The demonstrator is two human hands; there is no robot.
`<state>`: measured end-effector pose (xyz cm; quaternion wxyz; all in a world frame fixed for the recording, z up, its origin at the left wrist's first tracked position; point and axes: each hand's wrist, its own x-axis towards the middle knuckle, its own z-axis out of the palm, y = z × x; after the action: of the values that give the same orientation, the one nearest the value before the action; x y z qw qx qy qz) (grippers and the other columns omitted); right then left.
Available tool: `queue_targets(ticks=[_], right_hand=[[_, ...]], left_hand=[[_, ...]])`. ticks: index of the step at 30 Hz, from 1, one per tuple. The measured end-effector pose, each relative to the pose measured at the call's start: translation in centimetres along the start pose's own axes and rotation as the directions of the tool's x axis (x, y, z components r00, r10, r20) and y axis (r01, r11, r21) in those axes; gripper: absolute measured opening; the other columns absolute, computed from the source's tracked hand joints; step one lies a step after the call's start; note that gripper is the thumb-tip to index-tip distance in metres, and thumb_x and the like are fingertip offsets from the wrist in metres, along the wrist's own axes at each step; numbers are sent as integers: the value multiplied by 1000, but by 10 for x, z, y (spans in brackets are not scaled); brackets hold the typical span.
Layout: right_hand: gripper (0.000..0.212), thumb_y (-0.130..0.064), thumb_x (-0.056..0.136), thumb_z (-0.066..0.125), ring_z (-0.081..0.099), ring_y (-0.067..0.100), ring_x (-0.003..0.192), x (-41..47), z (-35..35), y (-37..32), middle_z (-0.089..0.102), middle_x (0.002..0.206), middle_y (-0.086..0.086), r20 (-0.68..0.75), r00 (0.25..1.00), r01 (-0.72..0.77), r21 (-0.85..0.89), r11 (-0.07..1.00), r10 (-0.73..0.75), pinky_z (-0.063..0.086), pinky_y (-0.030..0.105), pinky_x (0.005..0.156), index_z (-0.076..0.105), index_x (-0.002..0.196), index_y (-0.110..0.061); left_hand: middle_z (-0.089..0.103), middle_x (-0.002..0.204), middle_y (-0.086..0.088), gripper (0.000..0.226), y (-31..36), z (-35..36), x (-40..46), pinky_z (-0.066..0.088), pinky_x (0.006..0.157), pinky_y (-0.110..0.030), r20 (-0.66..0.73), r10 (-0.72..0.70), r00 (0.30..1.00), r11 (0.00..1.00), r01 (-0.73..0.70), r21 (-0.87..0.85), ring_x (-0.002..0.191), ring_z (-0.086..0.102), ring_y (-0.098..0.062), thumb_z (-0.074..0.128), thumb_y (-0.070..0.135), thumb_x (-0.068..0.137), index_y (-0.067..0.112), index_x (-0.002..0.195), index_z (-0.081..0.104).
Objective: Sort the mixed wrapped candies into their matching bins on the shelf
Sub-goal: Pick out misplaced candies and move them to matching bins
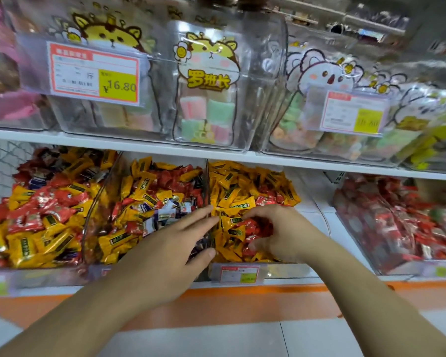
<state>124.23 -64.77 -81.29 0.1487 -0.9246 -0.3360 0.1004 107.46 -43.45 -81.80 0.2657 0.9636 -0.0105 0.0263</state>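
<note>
**Operator:** State hand positions and grip condition.

**Inspector:** The left hand (180,238) lies flat over the divider (207,191) between the middle bin (150,202) and the yellow bin (250,202), fingers straight and slightly spread, holding nothing. The right hand (276,233) is inside the yellow bin, fingers curled down into the pile. Whether they have closed on a wrapper cannot be determined (the fingertips are partly buried).

**Operator:** Locate the workpiece.

**Inspector:** The red candies (255,229) sit among the yellow candies (232,202) in that bin, directly under and just left of the right fingers. The right hand is the nearer one. Their long axes vary; no single orientation applies.

**Operator:** Which way does the transfer run?

**Inspector:** Judged from the contents, the red-only bin (397,222) lies to the right, well apart across a bare stretch of shelf, so the carry would go rightward, away from the left hand. The left bin (36,207) and the middle bin remain mixed red, yellow and dark blue.

**Operator:** Legible markings?

**Inspector:** The upper price tag (94,73) reads "¥16.80". The clear pouch (206,81) above bears a cartoon animal and "罗班长". The second upper tag (350,112) and the small tag (238,274) on the yellow bin are too blurred to read.
</note>
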Motion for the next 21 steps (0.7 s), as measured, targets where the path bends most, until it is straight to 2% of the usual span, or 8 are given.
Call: queue_targets(ticks=[4,9,14,18,21], right_hand=[[45,-43,79,86,60,13,108,3,5,0,67,115,-14,-63,998,13,-14,1000,-13,53,34,92,66,119,-42],[50,-39,80,86,62,10,97,4,6,-2,69,107,-14,-31,1000,0,-1,1000,0,55,30,86,64,124,-43],[20,-30,82,85,62,6,88,4,8,-2,68,91,-17,-84,996,-1,12,1000,2,58,37,80,70,95,-34],[15,-28,84,85,62,-1,87,1,3,-2,69,89,-20,-175,984,-23,76,997,36,56,28,80,75,94,-35],[18,-29,83,86,64,-3,81,-2,-4,-1,70,86,-20,-248,965,-45,166,985,86,52,17,68,75,94,-38]], left_hand=[[-18,154,50,61,-1,1,0,30,114,-20,-1,3,1000,1000,-3,2,149,15,10,40,58,104,56,159,12],[-17,155,49,61,0,-1,-1,33,112,-19,10,-1,1000,1000,1,2,149,16,9,41,56,105,56,159,12],[-18,154,50,61,1,-3,-3,35,112,-20,17,-6,1000,1000,6,-5,150,18,8,42,56,105,57,158,13],[-15,156,49,59,1,-4,-3,36,113,-23,20,-3,1000,1000,3,-13,151,18,7,42,56,105,56,158,16],[-8,158,47,57,0,-6,-2,37,113,-26,16,-1,1000,1000,1,-30,150,22,5,44,54,105,54,158,23]])
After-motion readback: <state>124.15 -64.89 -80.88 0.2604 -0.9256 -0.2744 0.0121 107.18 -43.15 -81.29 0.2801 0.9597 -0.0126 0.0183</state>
